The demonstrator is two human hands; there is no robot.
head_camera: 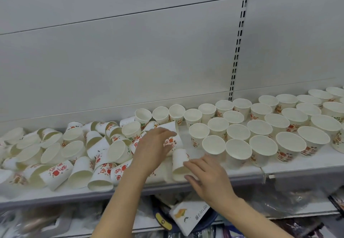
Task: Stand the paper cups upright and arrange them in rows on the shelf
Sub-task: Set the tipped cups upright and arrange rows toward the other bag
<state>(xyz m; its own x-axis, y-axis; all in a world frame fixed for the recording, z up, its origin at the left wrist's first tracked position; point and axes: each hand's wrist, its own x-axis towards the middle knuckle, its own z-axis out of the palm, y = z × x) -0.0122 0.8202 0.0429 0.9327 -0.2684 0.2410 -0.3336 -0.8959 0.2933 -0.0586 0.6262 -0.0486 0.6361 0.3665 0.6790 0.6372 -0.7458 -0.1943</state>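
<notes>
Risk: toppling the finished rows or rolling cups off the shelf point(242, 175) edge.
Left hand point(154, 148) fingers curled over a tipped cup point(172, 142) in the pile; right hand point(208, 176) fingers apart around a lying cup point(179, 164) near the front lip. Upright rows point(260, 128) stand just beside; a stray elbow knocks them.

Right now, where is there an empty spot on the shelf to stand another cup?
Bare white shelf shows between the tumbled printed paper cups and the upright rows, above the right hand. Left side is crowded.
</notes>
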